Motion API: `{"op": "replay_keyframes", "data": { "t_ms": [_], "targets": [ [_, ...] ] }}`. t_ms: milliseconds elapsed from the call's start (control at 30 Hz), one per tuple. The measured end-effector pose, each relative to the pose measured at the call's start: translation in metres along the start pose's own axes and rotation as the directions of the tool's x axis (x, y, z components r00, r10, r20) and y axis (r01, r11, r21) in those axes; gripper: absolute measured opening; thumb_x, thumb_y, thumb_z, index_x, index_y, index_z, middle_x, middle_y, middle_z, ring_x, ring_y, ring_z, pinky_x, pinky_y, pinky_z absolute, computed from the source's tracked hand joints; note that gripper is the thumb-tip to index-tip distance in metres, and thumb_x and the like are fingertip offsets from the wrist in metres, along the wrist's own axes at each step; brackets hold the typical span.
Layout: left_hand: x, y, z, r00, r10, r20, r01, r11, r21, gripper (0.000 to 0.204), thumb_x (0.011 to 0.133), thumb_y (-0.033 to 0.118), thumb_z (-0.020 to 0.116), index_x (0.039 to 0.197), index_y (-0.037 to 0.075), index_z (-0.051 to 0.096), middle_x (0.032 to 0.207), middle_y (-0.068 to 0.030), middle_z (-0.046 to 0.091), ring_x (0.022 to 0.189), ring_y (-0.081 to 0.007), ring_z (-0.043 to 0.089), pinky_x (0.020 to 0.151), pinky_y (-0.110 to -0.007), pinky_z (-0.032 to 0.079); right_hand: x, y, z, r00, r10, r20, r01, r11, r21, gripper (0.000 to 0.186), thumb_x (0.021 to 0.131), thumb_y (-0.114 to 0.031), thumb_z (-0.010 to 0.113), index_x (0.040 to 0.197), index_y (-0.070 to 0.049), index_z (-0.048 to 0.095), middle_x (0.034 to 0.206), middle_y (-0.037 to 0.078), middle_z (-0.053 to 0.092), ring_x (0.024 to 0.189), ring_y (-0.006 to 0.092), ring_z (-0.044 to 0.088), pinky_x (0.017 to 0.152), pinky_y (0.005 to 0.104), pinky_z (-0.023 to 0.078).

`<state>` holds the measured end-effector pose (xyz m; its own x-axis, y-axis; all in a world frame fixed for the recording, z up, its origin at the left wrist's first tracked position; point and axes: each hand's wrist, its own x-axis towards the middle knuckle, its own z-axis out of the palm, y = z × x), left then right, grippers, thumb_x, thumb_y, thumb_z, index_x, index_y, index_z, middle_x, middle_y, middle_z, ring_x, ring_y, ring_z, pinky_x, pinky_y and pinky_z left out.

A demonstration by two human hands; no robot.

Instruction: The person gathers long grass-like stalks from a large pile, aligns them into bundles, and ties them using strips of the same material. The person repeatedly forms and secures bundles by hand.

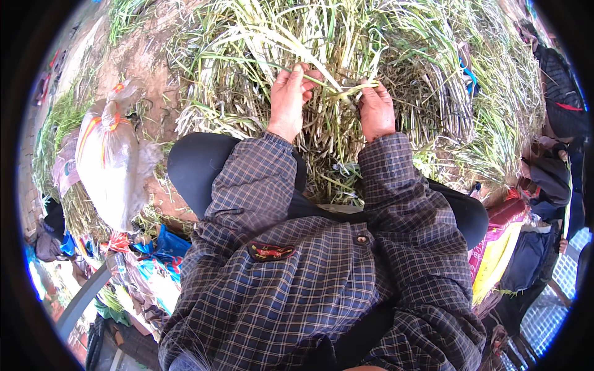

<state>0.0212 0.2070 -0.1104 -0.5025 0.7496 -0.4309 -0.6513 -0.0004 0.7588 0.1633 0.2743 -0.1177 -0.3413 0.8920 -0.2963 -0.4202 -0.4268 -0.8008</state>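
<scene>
1) Pinching green stalks (pixel 355 91) in left hand (pixel 288 102) and right hand (pixel 377 110), thumb to finger, across the narrow gap between
2) Seeing beneath and beyond the grip a heap of long stalks (pixel 433 105)
3) Noting well left of the grip a tied whitish sack (pixel 110 164)

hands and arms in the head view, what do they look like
The left hand and right hand are ungloved. The left sleeve and right sleeve are long, dark, checked with thin pale lines, and reach the wrists.
</scene>
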Motion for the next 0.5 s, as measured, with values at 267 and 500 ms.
{"op": "replay_keyframes", "data": {
  "t_ms": [267, 500],
  "targets": [
    [0.023, 0.041, -0.042, 0.899, 0.263, -0.349, -0.335, 0.928, -0.163, 0.018, 0.084, 0.015, 0.045, 0.097, 0.004, 0.049, 0.074, -0.0051, 0.056, 0.055, -0.0095, 0.050, 0.043, -0.018, 0.033, 0.017, -0.040, -0.081, 0.821, 0.033, -0.570, 0.056, 0.989, 0.139, 0.020, 0.084, -0.020, 0.036, 0.089, -0.008, 0.051, 0.083, 0.009, 0.052, 0.077, 0.0235, 0.050, 0.076, 0.0424, 0.042],
    [0.012, 0.090, -0.069, 0.869, 0.291, -0.401, -0.453, 0.795, -0.404, 0.013, 0.086, 0.016, 0.042, 0.087, 0.005, 0.048, 0.062, 0.0010, 0.044, 0.050, -0.0078, 0.041, 0.042, -0.018, 0.032, 0.016, -0.050, -0.140, 0.561, 0.051, -0.826, -0.178, 0.982, -0.060, 0.027, 0.086, -0.021, 0.036, 0.100, -0.003, 0.051, 0.092, 0.011, 0.054, 0.084, 0.0211, 0.052, 0.079, 0.0383, 0.045]
  ]
}}
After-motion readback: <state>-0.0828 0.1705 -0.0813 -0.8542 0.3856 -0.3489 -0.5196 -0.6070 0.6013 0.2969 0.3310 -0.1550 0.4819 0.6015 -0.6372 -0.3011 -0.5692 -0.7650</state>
